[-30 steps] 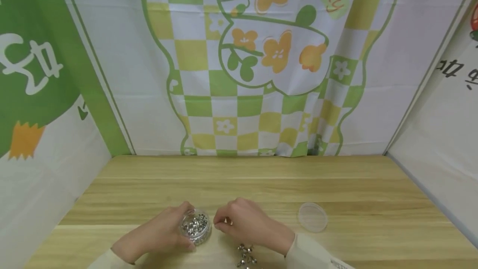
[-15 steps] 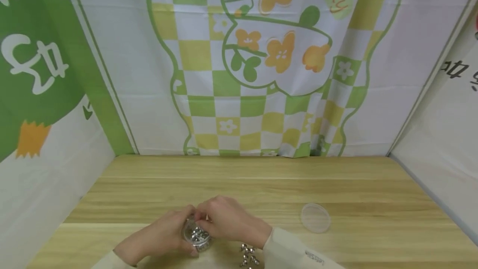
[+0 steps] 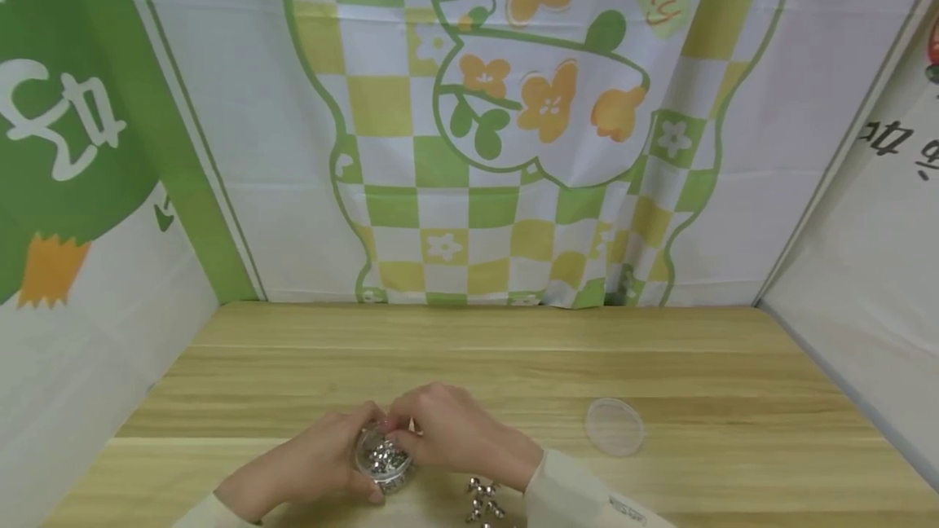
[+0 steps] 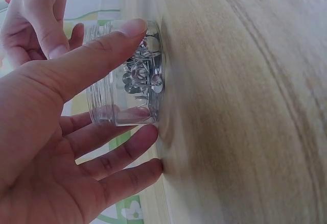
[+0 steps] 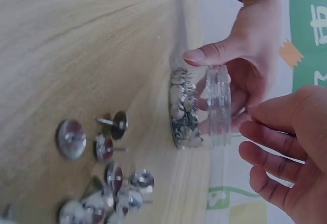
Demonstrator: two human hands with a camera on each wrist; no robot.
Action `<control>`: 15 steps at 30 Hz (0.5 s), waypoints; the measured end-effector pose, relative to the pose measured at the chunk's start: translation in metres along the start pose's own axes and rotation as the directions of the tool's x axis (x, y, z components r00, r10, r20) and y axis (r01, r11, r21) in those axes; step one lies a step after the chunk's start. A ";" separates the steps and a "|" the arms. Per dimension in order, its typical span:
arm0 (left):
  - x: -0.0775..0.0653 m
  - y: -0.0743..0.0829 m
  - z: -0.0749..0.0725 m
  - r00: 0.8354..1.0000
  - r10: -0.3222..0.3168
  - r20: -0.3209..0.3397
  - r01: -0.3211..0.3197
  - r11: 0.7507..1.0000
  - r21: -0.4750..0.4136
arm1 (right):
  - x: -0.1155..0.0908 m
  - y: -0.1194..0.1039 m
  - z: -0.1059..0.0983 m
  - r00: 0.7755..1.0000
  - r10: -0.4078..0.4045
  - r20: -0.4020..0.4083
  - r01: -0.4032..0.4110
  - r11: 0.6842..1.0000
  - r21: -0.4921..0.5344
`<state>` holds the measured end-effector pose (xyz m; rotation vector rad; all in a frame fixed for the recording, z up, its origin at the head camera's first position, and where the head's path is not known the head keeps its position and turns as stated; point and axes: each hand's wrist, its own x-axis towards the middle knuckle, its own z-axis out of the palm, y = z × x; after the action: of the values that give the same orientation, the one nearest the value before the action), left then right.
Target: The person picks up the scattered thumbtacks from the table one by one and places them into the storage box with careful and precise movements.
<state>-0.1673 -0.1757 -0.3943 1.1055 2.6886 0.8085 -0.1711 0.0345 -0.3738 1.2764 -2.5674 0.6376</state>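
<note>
Moved leftward over the last second, the right hand (image 3: 449, 429) has come from beside the jar (image 5: 218, 112) to its open mouth; the left hand (image 3: 323, 453) has stayed on the jar. Upright on the table (image 3: 513, 357), the jar stands left of centre, well forward of the curtain. Left hand: clamped on the jar, thumb laid along one side of the clear wall, fingers round the other. Right hand: thumb and index finger drawn together at the threaded neck, remaining fingers bent; whether anything lies between the tips cannot be told. Inside, silver tacks (image 5: 179, 101) fill the lower part in a jumble. Loose tacks (image 5: 130, 197) lie clustered on the table, just beside the right sleeve (image 3: 579, 495) and apart from the jar, heads and points turned various ways. Farther right, the clear lid (image 3: 614, 427) lies flat. Behind the table hangs the curtain (image 3: 392, 108), green-and-yellow checked with orange flowers.
</note>
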 end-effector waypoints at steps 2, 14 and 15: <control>0.001 0.000 0.001 1.000 -0.005 -0.008 0.005 1.000 0.000 | -0.005 0.002 -0.004 1.000 0.000 -0.002 0.000 1.000 -0.003; 0.000 0.007 0.002 0.999 -0.046 -0.013 0.046 0.999 -0.012 | -0.052 0.031 -0.028 0.986 0.096 0.134 -0.097 0.995 0.004; 0.000 0.007 0.002 0.999 -0.045 -0.014 0.045 0.999 -0.010 | -0.055 0.033 -0.028 0.984 0.106 0.144 -0.107 0.994 0.005</control>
<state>-0.1629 -0.1706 -0.3925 1.0369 2.7079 0.8236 -0.1643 0.1047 -0.3783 1.2381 -2.7690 0.6022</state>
